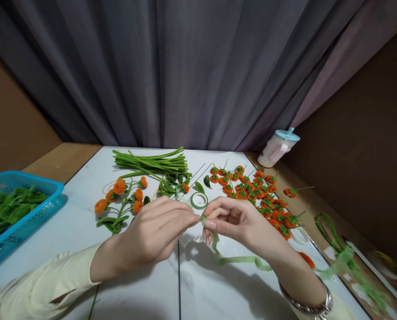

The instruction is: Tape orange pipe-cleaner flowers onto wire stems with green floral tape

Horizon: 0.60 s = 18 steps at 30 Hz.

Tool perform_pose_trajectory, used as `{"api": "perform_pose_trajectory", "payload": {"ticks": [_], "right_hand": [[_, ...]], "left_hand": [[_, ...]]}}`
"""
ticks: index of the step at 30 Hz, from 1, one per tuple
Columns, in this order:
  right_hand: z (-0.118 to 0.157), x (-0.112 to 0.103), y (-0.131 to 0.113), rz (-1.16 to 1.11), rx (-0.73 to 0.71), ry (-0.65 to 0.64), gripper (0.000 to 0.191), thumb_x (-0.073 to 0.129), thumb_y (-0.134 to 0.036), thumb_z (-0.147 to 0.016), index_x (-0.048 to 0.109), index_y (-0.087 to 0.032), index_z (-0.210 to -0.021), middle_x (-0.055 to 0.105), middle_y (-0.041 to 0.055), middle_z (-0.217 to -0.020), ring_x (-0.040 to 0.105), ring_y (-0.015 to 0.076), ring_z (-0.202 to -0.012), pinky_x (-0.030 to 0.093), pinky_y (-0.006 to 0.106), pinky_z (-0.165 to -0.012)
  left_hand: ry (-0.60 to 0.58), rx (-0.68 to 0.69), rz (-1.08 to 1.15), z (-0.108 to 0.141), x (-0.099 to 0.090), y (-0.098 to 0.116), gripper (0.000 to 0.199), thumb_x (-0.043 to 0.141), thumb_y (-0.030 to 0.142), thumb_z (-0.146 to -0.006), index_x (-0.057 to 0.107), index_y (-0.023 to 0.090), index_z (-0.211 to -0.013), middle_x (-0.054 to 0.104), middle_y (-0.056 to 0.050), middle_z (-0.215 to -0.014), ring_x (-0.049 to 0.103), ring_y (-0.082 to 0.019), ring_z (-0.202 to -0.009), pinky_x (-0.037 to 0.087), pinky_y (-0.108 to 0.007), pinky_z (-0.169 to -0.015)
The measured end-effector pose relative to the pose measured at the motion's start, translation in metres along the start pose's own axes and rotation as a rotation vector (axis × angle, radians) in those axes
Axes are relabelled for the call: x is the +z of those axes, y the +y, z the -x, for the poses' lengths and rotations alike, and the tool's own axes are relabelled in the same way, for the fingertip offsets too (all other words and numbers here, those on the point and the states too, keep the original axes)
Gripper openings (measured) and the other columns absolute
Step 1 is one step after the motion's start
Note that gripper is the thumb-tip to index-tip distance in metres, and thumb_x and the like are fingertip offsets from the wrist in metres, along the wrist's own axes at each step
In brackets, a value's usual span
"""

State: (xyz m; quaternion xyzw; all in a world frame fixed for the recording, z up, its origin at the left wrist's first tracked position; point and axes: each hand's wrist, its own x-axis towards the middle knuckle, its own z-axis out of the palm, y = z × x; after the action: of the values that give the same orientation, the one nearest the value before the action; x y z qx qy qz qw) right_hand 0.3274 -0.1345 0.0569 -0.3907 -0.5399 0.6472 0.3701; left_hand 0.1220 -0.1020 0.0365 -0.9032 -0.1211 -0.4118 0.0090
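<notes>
My right hand (230, 222) is closed in a pinch on a strip of light green floral tape (236, 260), which hangs below the fingers and trails right under the wrist. My left hand (161, 226) is closed too, its fingertips meeting the right ones at a small green tip (203, 218). What lies inside the left fingers is hidden. Just beyond the hands sits a roll of green tape (199, 201). Left of them lies a sprig of orange pipe-cleaner flowers (119, 186) with green leaves. A single orange flower (185, 188) shows behind the left hand.
A bundle of green pipe-cleaner stems (152, 162) lies at the back. Many small orange flower heads (241, 189) spread out on the right. A blue basket (57, 189) of green leaves stands left. A lidded cup (278, 149) is at the back right, before a grey curtain (192, 75).
</notes>
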Motion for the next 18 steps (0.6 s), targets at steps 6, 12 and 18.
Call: {"api": "perform_pose_trajectory", "payload": {"ticks": [6, 12, 18], "right_hand": [[-0.001, 0.001, 0.000, -0.010, -0.011, -0.001, 0.019, 0.073, -0.029, -0.077, 0.061, -0.014, -0.079, 0.066, 0.0017, -0.066, 0.063, 0.0120, -0.062, 0.050, 0.025, -0.062], [-0.001, 0.001, 0.002, -0.061, -0.008, -0.011, 0.021, 0.072, -0.028, -0.078, 0.056, -0.016, -0.085, 0.067, -0.0003, -0.066, 0.063, 0.0113, -0.060, 0.050, 0.025, -0.061], [-0.001, 0.003, 0.003, -0.106, -0.024, -0.048, 0.018, 0.072, -0.024, -0.078, 0.056, -0.016, -0.084, 0.069, 0.0003, -0.069, 0.065, 0.0111, -0.061, 0.052, 0.024, -0.061]], "left_hand": [[0.033, -0.066, 0.071, 0.003, 0.002, 0.000, 0.022, 0.052, -0.001, -0.082, 0.062, 0.009, -0.099, 0.070, -0.011, -0.086, 0.065, -0.017, -0.083, 0.053, -0.028, -0.071], [0.056, -0.167, 0.250, -0.004, 0.001, 0.003, 0.017, 0.054, 0.002, -0.084, 0.063, 0.011, -0.096, 0.070, -0.008, -0.080, 0.065, -0.015, -0.076, 0.055, -0.026, -0.069], [0.083, -0.393, 0.407, -0.008, -0.001, 0.008, 0.010, 0.059, 0.008, -0.083, 0.066, 0.014, -0.086, 0.070, -0.003, -0.074, 0.063, -0.010, -0.062, 0.050, -0.017, -0.054]]}}
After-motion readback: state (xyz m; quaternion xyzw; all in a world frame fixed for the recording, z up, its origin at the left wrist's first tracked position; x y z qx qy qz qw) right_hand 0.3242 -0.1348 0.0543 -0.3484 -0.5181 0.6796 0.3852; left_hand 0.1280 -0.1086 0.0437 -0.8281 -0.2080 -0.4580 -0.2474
